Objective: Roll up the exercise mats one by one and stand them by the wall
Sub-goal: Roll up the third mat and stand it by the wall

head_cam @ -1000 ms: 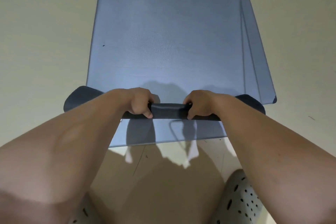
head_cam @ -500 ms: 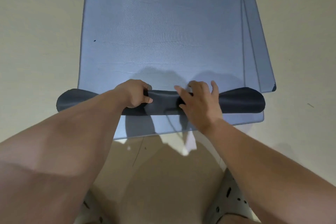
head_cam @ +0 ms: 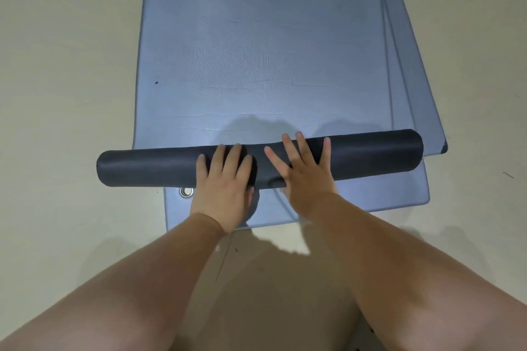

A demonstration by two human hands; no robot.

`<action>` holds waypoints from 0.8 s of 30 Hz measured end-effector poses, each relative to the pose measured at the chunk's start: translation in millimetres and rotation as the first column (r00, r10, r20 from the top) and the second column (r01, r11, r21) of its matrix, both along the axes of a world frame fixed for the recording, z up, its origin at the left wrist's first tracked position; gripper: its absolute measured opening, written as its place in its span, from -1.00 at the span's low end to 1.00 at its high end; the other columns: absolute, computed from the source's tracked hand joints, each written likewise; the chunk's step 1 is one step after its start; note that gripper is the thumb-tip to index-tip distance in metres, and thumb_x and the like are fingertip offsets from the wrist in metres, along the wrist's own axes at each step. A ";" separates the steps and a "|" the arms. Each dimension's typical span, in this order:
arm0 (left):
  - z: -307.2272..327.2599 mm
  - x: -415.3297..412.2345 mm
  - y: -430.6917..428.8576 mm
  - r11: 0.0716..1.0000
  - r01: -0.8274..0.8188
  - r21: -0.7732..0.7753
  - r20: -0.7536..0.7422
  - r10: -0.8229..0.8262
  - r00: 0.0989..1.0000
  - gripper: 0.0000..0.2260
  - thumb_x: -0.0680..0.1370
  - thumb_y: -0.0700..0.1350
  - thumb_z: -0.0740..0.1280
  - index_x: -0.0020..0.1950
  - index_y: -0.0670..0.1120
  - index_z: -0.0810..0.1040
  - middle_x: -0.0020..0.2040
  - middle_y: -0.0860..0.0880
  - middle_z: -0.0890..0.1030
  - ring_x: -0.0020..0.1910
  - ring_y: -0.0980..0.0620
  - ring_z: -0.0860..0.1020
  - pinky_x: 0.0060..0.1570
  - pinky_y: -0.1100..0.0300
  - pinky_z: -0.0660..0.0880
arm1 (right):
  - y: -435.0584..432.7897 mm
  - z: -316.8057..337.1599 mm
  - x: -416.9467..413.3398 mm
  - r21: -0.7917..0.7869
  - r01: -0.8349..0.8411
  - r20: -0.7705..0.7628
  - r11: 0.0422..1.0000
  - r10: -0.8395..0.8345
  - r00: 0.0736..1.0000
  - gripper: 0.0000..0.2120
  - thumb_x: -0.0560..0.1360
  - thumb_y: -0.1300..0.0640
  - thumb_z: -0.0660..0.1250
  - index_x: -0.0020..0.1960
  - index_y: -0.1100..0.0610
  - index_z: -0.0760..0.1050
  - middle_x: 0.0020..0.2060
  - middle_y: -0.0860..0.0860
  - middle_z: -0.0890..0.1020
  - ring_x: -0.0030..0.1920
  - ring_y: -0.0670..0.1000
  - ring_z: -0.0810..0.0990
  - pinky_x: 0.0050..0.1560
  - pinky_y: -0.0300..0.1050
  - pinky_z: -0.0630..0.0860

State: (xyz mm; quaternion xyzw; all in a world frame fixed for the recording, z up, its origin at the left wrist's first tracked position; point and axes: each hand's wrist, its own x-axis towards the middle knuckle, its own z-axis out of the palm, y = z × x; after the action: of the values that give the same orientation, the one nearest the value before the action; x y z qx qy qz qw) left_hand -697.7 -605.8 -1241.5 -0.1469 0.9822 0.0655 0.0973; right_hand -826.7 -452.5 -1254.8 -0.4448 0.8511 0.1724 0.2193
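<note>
L hand [head_cam: 222, 182] lies flat on the roll [head_cam: 148, 168], fingers straight & close together, palm pressing on its near side; nothing gripped. R hand [head_cam: 306, 177] is just beside it, also flat on the roll, fingers straight & spread, tips reaching over the top; no grip there either. Hands sit near each other at approx. mid-length, not touching; a narrow strip of roll shows btwn them. Thumbs mostly hidden.

Roll = the rolled-up near end of the top mat [head_cam: 256, 51], dark grey outside, lying crosswise & a bit slanted: L end nearer the person, R end farther. L end sticks out past the mat's edge over the floor [head_cam: 57, 80]. Rest of the top mat, blue-grey, runs flat away from the roll to the frame top; small dark speck near its L edge.

Under it, more mats [head_cam: 399, 194], same colour, flat on the floor. Near end of one pokes out on the person's side of the roll, w/ a metal eyelet [head_cam: 186, 191] in its L corner, just beside the L hand. Edges of the stack fan out along the R side. Floor is cream; hand & arm shadows fall on it. Bare forearms fill the lower frame.
</note>
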 end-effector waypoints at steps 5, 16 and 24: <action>-15.2 21.2 6.3 0.999 0.045 -0.031 0.230 -0.037 0.973 -0.26 0.48 0.07 0.37 0.61 -0.15 0.27 0.60 -0.20 0.25 0.58 -0.33 0.13 0.39 -0.51 -0.07 | -6.5 0.1 -14.6 -0.002 -0.046 0.070 0.999 0.046 0.996 -0.20 0.72 -0.16 0.10 0.63 -0.16 -0.47 0.68 0.11 -0.27 0.66 0.24 -0.31 0.46 0.59 -0.30; 5.1 -44.7 -39.8 0.978 0.049 0.204 0.332 -0.116 0.936 -0.44 0.66 0.10 0.26 0.63 0.06 0.18 0.61 0.02 0.24 0.61 -0.08 0.12 0.45 -0.45 -0.06 | 10.5 13.1 -21.1 -0.026 -0.004 -0.022 1.000 0.004 1.000 -0.21 0.70 -0.20 0.16 0.70 -0.03 -0.25 0.69 0.17 -0.02 0.68 0.22 -0.09 0.63 0.30 -0.18; 27.1 -74.7 -60.1 0.954 -0.022 0.299 0.299 -0.072 0.952 -0.69 0.61 0.07 0.31 0.35 0.14 0.44 0.21 0.08 0.53 0.29 -0.04 0.48 0.37 -0.44 0.09 | -18.5 26.8 -61.7 -0.043 0.024 0.133 0.999 -0.018 0.991 -0.49 0.65 -0.06 0.31 0.55 -0.08 0.25 0.18 -0.02 0.62 0.20 0.09 0.57 0.43 0.09 0.32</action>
State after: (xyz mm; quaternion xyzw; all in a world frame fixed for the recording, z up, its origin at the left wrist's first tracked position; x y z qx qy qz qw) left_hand -772.4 -665.9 -1214.5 -0.1262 0.9357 0.1885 0.2703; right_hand -888.4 -471.0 -1227.9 -0.4510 0.8429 0.1212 0.2674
